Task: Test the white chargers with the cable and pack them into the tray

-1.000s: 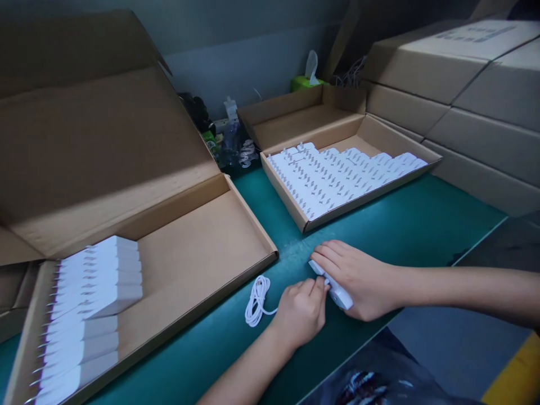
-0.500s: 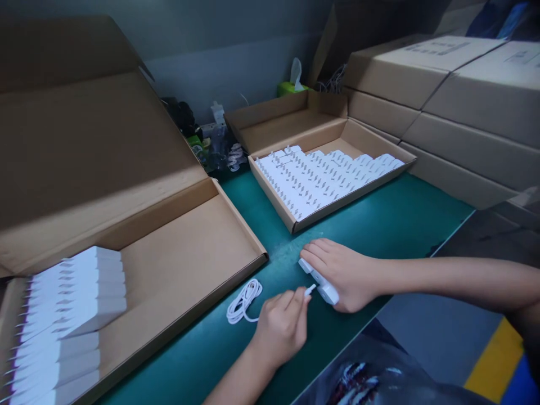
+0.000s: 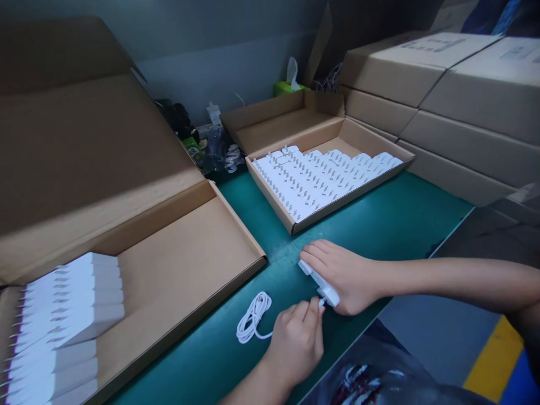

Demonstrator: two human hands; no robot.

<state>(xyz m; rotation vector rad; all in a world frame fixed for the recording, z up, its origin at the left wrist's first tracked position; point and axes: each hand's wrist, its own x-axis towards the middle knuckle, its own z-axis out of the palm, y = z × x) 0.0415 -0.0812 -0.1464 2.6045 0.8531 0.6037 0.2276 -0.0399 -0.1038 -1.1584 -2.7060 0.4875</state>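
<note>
- Cable coil (image 3: 255,315): lay on the green table (image 3: 426,194), farther from the larger box than half a second earlier.
- Left hand (image 3: 297,340): pinched the cable's white plug (image 3: 322,302) between thumb and fingers; the plug, previously apart from the white device, met its near end. Depth of insertion could not be told.
- White device (image 3: 329,293): lay on the table under the right hand (image 3: 340,275), whose fingers remained wrapped over it.
- Larger box (image 3: 177,259), left, lid raised: white blocks (image 3: 93,292) stood in rows at its left end.
- Smaller box (image 3: 354,192), behind the hands: pronged white units (image 3: 316,180) covered most of its floor.
- Stacked cartons (image 3: 472,95), right: contents hidden.
</note>
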